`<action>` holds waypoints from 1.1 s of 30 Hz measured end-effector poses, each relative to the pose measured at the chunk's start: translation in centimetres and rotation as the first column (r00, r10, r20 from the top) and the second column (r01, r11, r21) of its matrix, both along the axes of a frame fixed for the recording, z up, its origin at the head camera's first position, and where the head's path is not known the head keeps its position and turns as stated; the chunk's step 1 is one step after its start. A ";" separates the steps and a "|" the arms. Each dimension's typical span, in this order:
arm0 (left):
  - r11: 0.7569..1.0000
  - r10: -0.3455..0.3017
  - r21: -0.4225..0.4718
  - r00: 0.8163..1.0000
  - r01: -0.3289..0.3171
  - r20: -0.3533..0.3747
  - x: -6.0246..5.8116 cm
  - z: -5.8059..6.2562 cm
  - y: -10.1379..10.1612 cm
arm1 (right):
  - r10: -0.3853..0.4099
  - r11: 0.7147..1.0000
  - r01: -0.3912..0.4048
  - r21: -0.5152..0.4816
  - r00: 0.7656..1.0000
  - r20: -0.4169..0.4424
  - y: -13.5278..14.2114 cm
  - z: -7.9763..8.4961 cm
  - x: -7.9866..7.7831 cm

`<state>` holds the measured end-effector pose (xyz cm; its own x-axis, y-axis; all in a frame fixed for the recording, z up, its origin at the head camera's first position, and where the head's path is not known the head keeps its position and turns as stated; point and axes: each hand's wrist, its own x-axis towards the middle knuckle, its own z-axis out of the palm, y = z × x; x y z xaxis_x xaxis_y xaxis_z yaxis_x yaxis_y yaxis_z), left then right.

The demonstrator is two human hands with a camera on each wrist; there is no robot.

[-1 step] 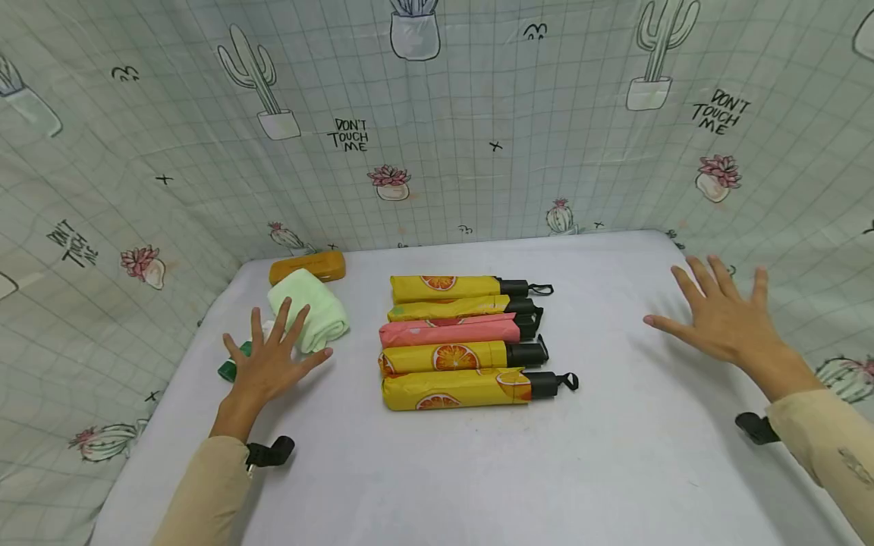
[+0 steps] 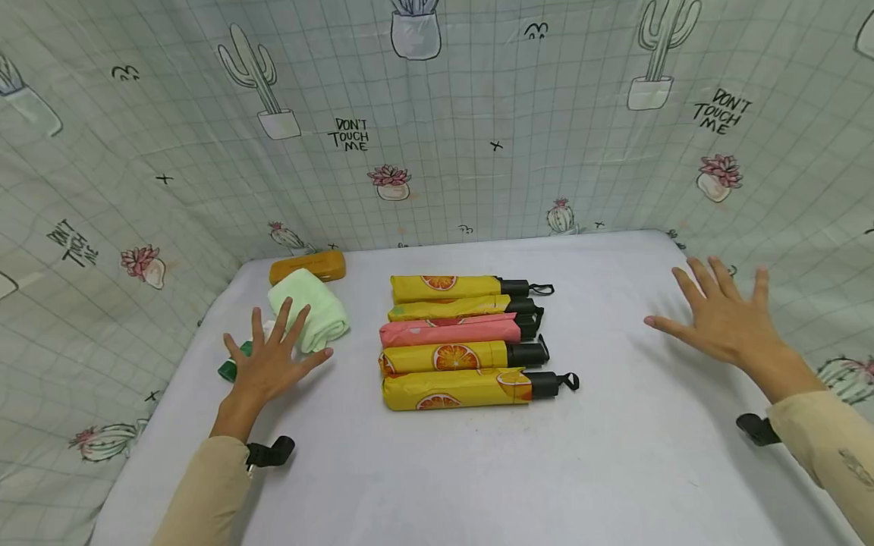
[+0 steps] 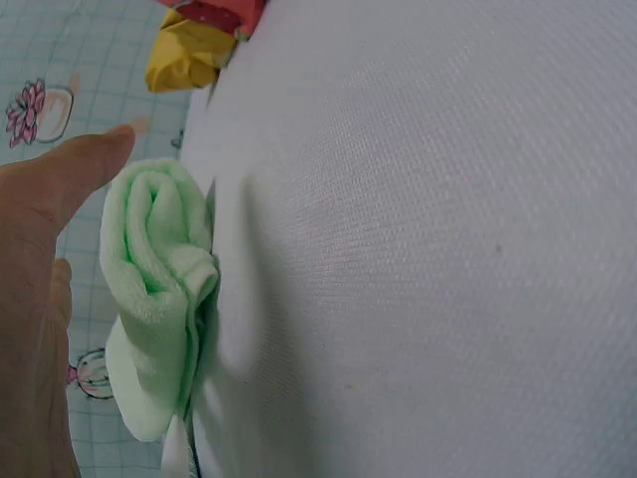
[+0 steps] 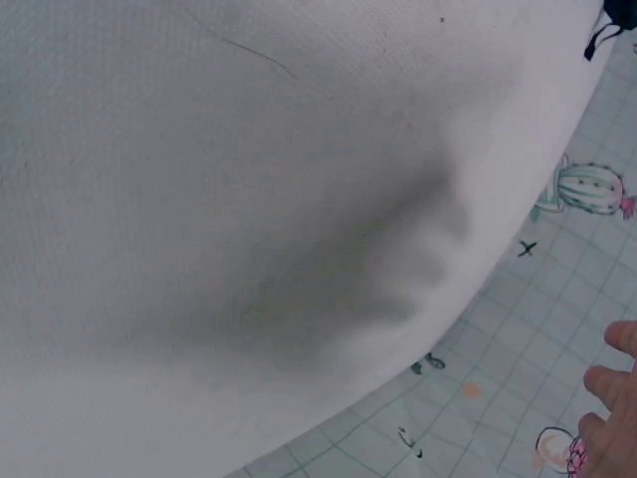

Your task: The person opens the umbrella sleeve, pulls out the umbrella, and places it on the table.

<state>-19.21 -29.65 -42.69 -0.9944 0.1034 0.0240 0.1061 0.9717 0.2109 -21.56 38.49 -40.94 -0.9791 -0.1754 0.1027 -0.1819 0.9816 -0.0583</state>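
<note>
At the near edge, a beige left sleeve [image 2: 205, 489] and right sleeve [image 2: 826, 440] extend over the white counter [image 2: 437, 478]. The left hand [image 2: 266, 371] is above the counter's left part, fingers spread apart; the right hand [image 2: 730, 322] is spread likewise on the far right, casting a shadow (its finger shapes show plainly in the right wrist view).

Between them, well apart from the right hand, five folded umbrellas lie in a close row, handles to the right: a yellow front umbrella [image 2: 447, 390] with orange slices, a second yellow umbrella [image 2: 410, 359], a pink umbrella [image 2: 444, 332], then a fourth yellow umbrella [image 2: 444, 309] and a farthest yellow umbrella [image 2: 410, 288].

A dark green item [image 2: 228, 370], partly hidden, sits by the left hand; just beyond is a folded pale green cloth [image 2: 317, 307], then an orange-brown case [image 2: 324, 265]. Behind hangs cactus-printed fabric [image 2: 444, 106].
</note>
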 end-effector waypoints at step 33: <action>0.864 -0.170 0.428 0.954 0.265 -0.247 3.0 -1.8 6.8 | 0.257 0.933 -0.280 -0.228 0.958 -0.126 -9.7 1.0 3.7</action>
<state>-16.20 -22.87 -44.49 -0.9178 0.2472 0.3106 0.3883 0.7217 0.5730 -17.82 28.80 -39.97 -0.8831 -0.3889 0.2624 -0.4524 0.8540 -0.2570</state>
